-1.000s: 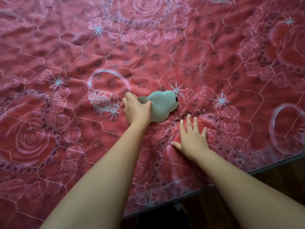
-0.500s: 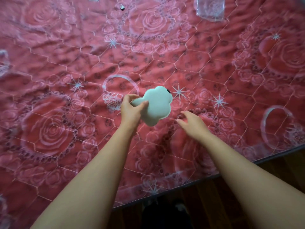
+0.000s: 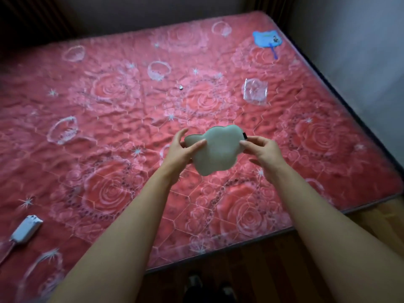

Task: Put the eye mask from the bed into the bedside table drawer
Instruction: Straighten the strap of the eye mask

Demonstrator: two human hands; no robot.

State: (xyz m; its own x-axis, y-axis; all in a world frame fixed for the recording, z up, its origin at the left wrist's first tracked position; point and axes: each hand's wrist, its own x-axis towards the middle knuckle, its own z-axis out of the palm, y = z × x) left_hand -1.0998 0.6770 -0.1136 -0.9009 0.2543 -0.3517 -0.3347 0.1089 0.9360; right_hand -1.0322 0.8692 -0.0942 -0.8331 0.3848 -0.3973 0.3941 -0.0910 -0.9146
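Note:
The pale green, cloud-shaped eye mask (image 3: 217, 150) is lifted clear above the red rose-patterned bed (image 3: 113, 110). My left hand (image 3: 182, 149) pinches its left end, thumb on the front. At the mask's right edge, beside a small black strap tab, my right hand (image 3: 262, 149) grips it with the fingertips. The bedside table and its drawer are outside the view.
On the bed lie a blue animal-shaped fan (image 3: 267, 40) at the far right corner, a clear plastic bag (image 3: 254, 91), a small dark bit (image 3: 181, 87) and a white charger with a cable (image 3: 26, 230) at the left. The bed's near edge meets a wooden floor (image 3: 273, 265). A grey wall (image 3: 354, 51) stands on the right.
The mask came off the bed in my left hand and rose. My right hand left the mattress and took hold of its right edge. The view pulled back and up, showing the whole bed.

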